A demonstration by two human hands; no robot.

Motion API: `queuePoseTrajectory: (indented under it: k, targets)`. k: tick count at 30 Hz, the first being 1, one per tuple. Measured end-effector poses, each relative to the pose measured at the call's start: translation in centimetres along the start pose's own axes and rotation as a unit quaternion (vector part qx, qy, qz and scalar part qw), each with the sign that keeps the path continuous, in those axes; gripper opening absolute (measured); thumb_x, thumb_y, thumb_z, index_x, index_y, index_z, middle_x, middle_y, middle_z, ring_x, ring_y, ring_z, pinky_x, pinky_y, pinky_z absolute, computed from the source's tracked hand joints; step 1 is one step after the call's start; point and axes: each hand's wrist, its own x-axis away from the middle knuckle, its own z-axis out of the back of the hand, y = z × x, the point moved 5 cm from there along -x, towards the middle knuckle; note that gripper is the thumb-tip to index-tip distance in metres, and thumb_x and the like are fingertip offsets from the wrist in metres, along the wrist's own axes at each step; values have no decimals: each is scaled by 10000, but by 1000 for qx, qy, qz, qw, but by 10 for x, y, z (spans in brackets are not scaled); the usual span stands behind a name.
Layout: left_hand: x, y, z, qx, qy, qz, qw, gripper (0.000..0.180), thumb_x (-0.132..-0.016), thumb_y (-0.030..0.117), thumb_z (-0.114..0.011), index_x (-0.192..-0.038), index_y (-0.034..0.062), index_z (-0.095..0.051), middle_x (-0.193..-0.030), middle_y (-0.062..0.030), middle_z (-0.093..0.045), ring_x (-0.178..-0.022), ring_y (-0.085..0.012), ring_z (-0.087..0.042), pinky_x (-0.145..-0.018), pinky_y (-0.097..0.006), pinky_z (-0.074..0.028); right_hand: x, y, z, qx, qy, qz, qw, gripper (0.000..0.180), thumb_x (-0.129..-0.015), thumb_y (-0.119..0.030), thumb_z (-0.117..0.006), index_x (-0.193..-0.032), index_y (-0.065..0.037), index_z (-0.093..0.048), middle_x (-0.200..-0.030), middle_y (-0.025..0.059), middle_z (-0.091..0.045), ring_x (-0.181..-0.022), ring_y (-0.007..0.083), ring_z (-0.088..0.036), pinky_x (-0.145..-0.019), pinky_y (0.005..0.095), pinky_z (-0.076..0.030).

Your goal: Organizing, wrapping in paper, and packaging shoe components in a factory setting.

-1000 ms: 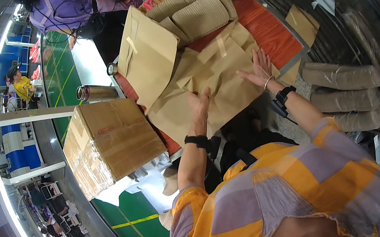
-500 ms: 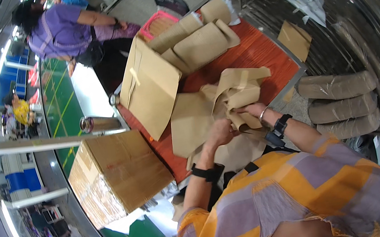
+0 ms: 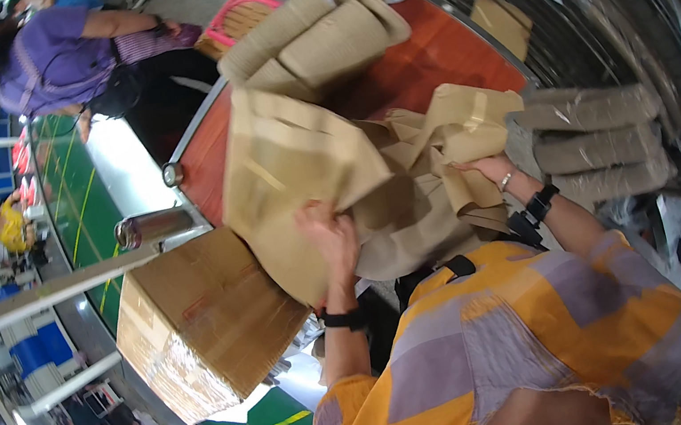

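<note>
- Left hand (image 3: 327,231) is gripping the lower edge of a big flat brown paper bag (image 3: 289,176), fingers curled over the edge and pressing it against the palm. The bag is tilting up off the red table (image 3: 415,65), leaning toward the left side of the pile.
- Right hand (image 3: 487,170) is sitting on the crumpled heap of brown paper bags (image 3: 431,161) in the middle. Fingers look curled into a fold of the paper, but the tips are tucked under it, so I can't tell if they're pinching or just resting.
- Looks to me like the sorting-out step: one bag is being peeled off the tangled heap while the other hand is keeping the rest down.
- My guess is the next move needs the left hand pulling the flat bag clear without dragging the loose ones along, so the right hand pressing down matters.
- Around it: a taped cardboard box (image 3: 205,321) just left of the person, a metal cylinder (image 3: 154,227) by the table edge, rolled paper bundles (image 3: 319,31) at the far end of the table, and stacked wrapped bundles (image 3: 594,138) on the right.
- A person in a purple top (image 3: 61,52) is working at the far side.
</note>
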Motion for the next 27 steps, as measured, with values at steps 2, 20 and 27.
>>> queuePoseTrajectory:
  k: [2, 20, 27]
  targets:
    - [45, 4, -54, 54, -128, -67, 988, 382, -604, 71, -576, -980, 73, -641, -976, -134, -532, -1020, -310, -464, -926, -440, -337, 4, 6, -13, 100, 20, -31, 994, 509, -697, -140, -788, -1149, -46, -575, -1116, 62, -621, -988, 171, -585, -835, 311, -494]
    - [25, 384, -272, 339, -566, -204, 723, 274, -724, 194, -667, -928, 19, -614, -864, -148, -625, -800, -252, -607, -715, -374, -472, 84, -26, 249, -328, 132, -27, 935, 384, -766, -107, -732, -1107, -47, -566, -1023, 44, -619, -926, 177, -605, -800, 319, -511]
    - [31, 498, -413, 377, -535, -163, 738, 344, -654, 153, -680, -964, 22, -608, -889, -187, -606, -846, -364, -590, -732, -387, -481, 44, 30, 447, -385, 243, -47, 889, 556, -709, -88, -774, -1197, -80, -510, -1106, 45, -575, -979, 203, -567, -826, 351, -497]
